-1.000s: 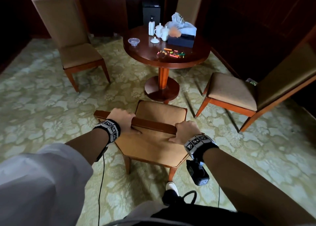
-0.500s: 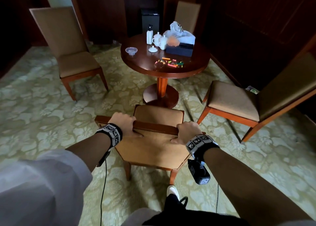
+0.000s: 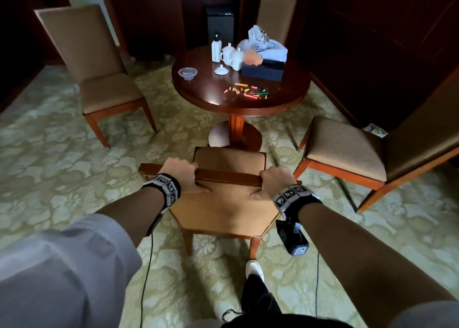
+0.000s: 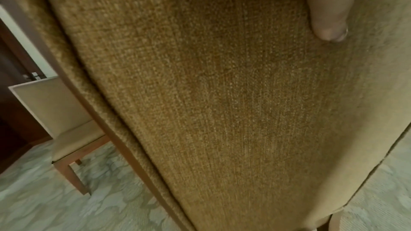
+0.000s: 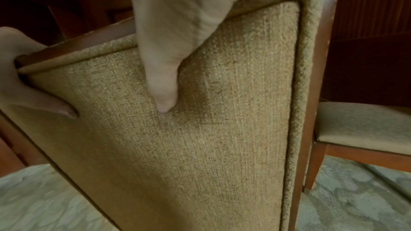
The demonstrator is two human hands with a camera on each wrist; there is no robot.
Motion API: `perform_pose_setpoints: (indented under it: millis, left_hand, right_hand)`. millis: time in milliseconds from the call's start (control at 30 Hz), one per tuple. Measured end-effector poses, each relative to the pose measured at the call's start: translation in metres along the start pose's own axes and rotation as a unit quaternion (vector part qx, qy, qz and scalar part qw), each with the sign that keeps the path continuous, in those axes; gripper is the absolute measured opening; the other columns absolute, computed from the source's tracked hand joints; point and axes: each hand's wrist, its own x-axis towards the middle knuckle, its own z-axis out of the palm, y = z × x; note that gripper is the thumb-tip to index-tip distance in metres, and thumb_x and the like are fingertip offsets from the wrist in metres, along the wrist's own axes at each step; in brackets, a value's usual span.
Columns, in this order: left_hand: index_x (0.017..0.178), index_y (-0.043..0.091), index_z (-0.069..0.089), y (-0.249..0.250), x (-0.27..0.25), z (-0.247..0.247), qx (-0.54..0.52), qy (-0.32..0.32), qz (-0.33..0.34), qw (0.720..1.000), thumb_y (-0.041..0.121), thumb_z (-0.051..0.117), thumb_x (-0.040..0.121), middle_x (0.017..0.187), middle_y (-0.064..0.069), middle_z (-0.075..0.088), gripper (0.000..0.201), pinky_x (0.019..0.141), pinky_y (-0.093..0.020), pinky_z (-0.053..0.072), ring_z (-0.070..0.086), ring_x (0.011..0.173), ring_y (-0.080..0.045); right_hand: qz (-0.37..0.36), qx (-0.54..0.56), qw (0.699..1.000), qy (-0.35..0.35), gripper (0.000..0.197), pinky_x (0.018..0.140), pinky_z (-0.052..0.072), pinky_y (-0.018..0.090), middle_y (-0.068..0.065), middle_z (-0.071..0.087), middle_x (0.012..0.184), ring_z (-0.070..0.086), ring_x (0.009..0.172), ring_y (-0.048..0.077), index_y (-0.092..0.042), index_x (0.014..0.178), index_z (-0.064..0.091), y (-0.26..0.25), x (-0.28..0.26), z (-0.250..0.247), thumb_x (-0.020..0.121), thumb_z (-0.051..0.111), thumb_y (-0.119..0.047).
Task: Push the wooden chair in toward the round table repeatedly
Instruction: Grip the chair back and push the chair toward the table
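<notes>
A wooden chair (image 3: pixel 228 211) with tan fabric stands right in front of me, its seat facing the round table (image 3: pixel 238 96). My left hand (image 3: pixel 182 176) grips the left part of the top rail, thumb pressed on the back fabric (image 4: pixel 222 111). My right hand (image 3: pixel 274 182) grips the right part of the same rail, with its thumb on the chair back (image 5: pixel 200 129). The seat's front edge lies close to the table's pedestal base (image 3: pixel 234 136). Fingers over the rail are hidden.
Another chair (image 3: pixel 99 84) stands left of the table, one (image 3: pixel 372 153) to the right and one (image 3: pixel 275 14) behind it. The tabletop holds cups (image 3: pixel 232 56), a bottle (image 3: pixel 216 46), a dark box (image 3: pixel 263 70) and several small coloured pieces (image 3: pixel 248 91). My white shoe (image 3: pixel 253 270) is behind the chair on the carpet.
The chair and both hands have moved forward toward the table; the seat's front now sits nearer the pedestal. Both hands keep their hold on the rail.
</notes>
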Motion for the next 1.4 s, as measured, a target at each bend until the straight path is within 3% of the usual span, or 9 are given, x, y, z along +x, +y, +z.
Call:
perform_pose_setpoints:
  millis: [467,933,1233,1400]
  left_hand:
    - [0.119,0.030,0.056,-0.005,0.035,-0.009,0.035,-0.001,0.001,0.999,0.092,0.036,0.067,0.101,0.003,0.068,0.083,0.070,-0.029,0.046,0.065,0.094,-0.019]
    - [0.108,0.032,0.062,-0.008,0.069,-0.007,0.022,-0.008,-0.007,1.000,0.099,0.026,0.057,0.090,0.006,0.066,0.092,0.066,-0.028,0.051,0.065,0.084,-0.017]
    - [0.112,0.031,0.062,-0.017,0.095,-0.010,0.040,-0.004,-0.003,0.999,0.095,0.033,0.063,0.099,0.004,0.066,0.086,0.068,-0.029,0.046,0.065,0.094,-0.020]
    - [0.114,0.026,0.059,-0.019,0.103,-0.015,0.041,0.001,-0.003,0.999,0.092,0.037,0.067,0.098,0.001,0.067,0.083,0.072,-0.030,0.049,0.065,0.093,-0.021]
  right_hand:
    - [-0.017,0.009,1.000,0.020,0.056,0.069,0.037,0.032,0.003,0.065,0.105,0.061,0.099,0.024,-0.017,0.110,0.061,0.014,0.033,-0.001,0.083,0.053,-0.066]
    - [-0.019,0.003,0.999,0.036,0.056,0.068,0.039,0.031,0.002,0.065,0.102,0.062,0.096,0.023,-0.017,0.109,0.061,0.029,0.060,0.001,0.083,0.054,-0.067]
    - [-0.022,0.005,0.999,0.042,0.055,0.069,0.041,0.031,0.002,0.066,0.101,0.062,0.095,0.023,-0.018,0.109,0.062,0.037,0.089,-0.001,0.084,0.054,-0.065]
    - [-0.021,0.015,0.999,0.046,0.054,0.071,0.041,0.030,0.001,0.066,0.099,0.062,0.095,0.022,-0.018,0.107,0.063,0.042,0.099,-0.004,0.084,0.054,-0.066]
